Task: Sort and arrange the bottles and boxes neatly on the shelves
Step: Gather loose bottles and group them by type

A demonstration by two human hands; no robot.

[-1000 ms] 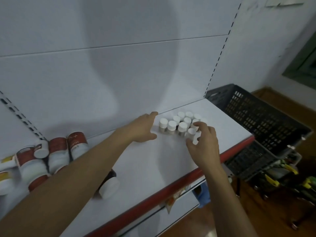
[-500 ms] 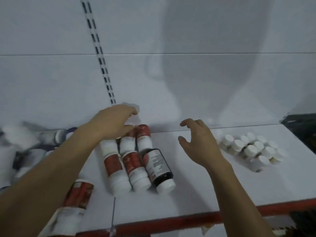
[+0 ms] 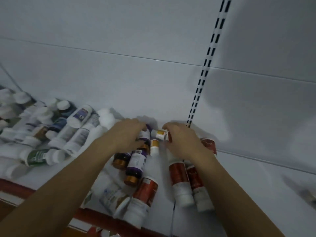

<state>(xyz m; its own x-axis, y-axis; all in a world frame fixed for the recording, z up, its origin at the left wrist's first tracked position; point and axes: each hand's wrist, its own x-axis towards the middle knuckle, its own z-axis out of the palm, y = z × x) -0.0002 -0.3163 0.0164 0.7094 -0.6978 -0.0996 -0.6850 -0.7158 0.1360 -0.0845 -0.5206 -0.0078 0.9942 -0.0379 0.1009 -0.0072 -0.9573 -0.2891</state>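
Note:
Many bottles lie tumbled on a white shelf (image 3: pixel 248 185). My left hand (image 3: pixel 126 134) reaches to the back of the heap, its fingers curled over a purple-labelled bottle (image 3: pixel 145 135). My right hand (image 3: pixel 181 142) is beside it, fingers curled round a small white bottle with an orange label (image 3: pixel 159 134). Just below, between the hands, lies a second small orange-labelled bottle (image 3: pixel 154 146). Under my right wrist lie white bottles with red labels (image 3: pixel 178 177). The image is blurred, so the finger contact is not sharp.
A brown bottle with a purple label (image 3: pixel 136 163) and an amber bottle (image 3: pixel 120 159) lie under my left forearm. White and green-labelled bottles (image 3: pixel 36 156) crowd the left side. The shelf's red front edge (image 3: pixel 13 187) runs below; a slotted upright (image 3: pixel 203 77) stands behind.
The view has swung left, away from the group of small white-capped bottles, to the bottle heap. Both hands moved from there to the back of the heap and closed on small bottles.

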